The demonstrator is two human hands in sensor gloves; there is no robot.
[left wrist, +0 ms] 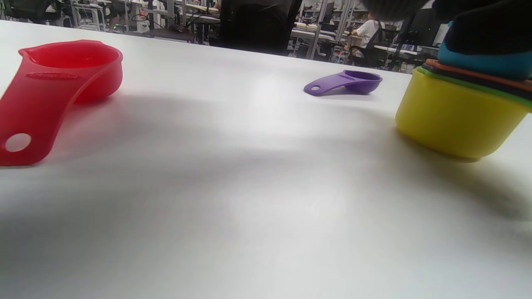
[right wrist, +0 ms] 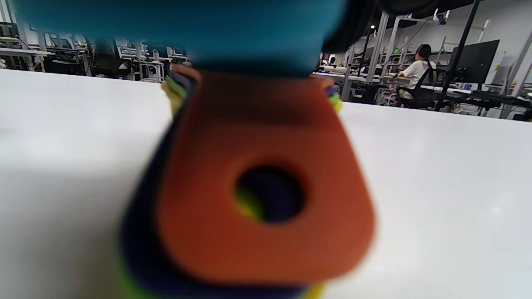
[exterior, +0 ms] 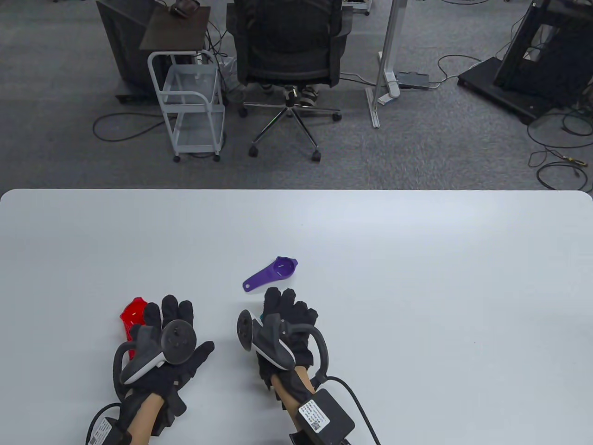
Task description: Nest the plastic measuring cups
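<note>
Stack handle [right wrist: 266, 199]: orange on top, right at my wrist cam, so handles line up.
Right hand [exterior: 282, 324]: covers yellow-based stack [left wrist: 457, 116]; teal cup [left wrist: 482, 62] uppermost; grip — I cannot tell.
Left hand [exterior: 171, 343]: fingers spread, flat beside stack.
Red cup [left wrist: 62, 83]: left of stack, loose.
Purple cup [exterior: 273, 273]: beyond stack, loose.

An office or lab: grey carpet, a black mesh office chair [exterior: 288, 46] at twelve o'clock, loose cables [exterior: 556, 153] at two, a seated worker [right wrist: 415, 72] among desks.
</note>
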